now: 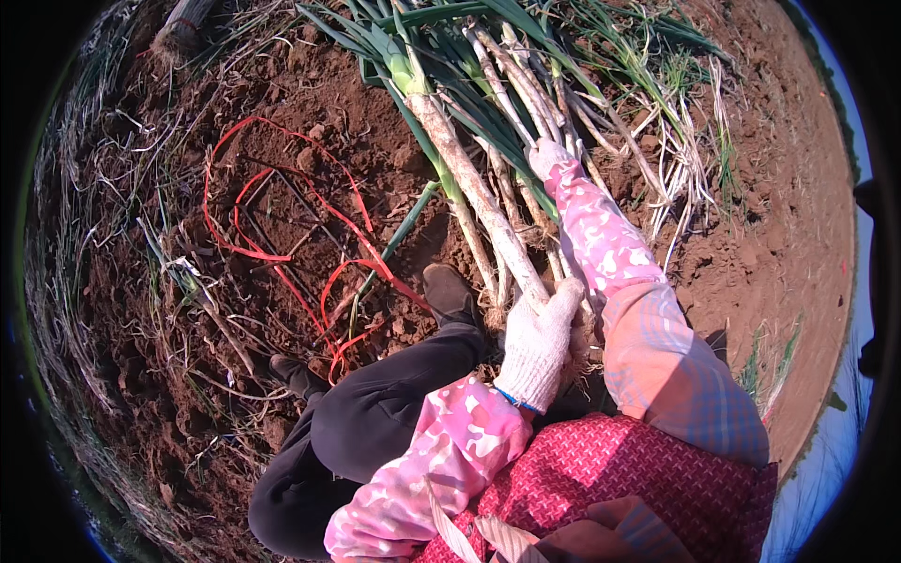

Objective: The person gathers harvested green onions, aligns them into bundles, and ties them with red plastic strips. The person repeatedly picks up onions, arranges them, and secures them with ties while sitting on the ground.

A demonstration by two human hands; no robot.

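My left hand [538,345], in a white knit glove, is closed around the lower white part of a thick, soil-stained scallion stalk [464,162], its green leaves pointing away from me. Farther off, my right hand [551,156], also gloved, is at the pale stems of other scallions [524,84]; its fingers are mostly hidden, so its grip cannot be made out. More scallions lie under and between the two hands, some with their roots towards me. A red plastic strap [292,271] lies in loose loops on the soil left of the stalks.
A bound bundle [179,35] with a root end lies at the upper left. Dry and green leaves [676,134] are strewn at the upper right. Clods, loose stems [225,331] and withered leaves cover soil at the left. My shoe [449,292] is beside the stalks.
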